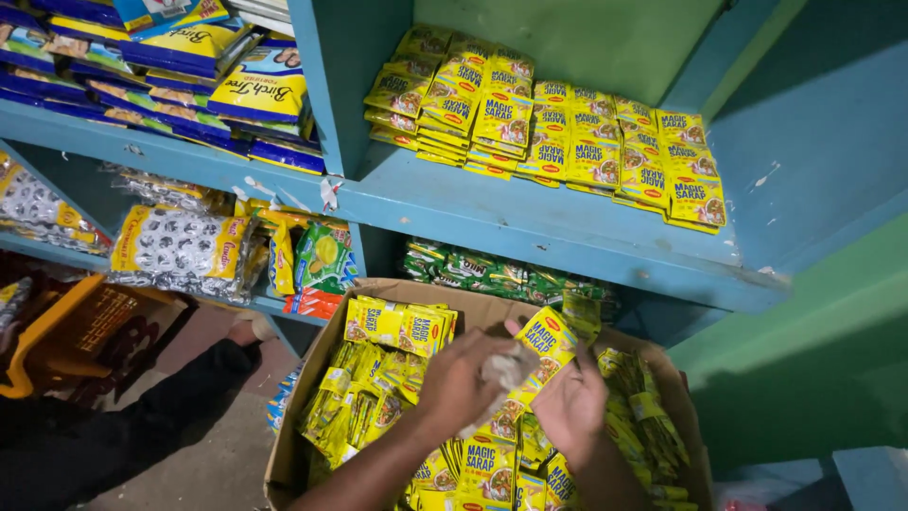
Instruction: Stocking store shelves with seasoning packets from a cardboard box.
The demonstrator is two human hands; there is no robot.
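Observation:
Both my hands are over an open cardboard box full of small yellow sachets. My left hand grips a strip of yellow sachets together with a pale crumpled wrapper. My right hand holds the same strip from the right side, its fingers curled under it. Stacks of the same yellow sachets lie in rows on the blue shelf above the box.
Green sachets fill the shelf below. Blue-and-yellow packets are stacked upper left, silver-patterned bags and mixed packets lower left. A yellow crate and a dark-clothed leg are at left. A green wall stands right.

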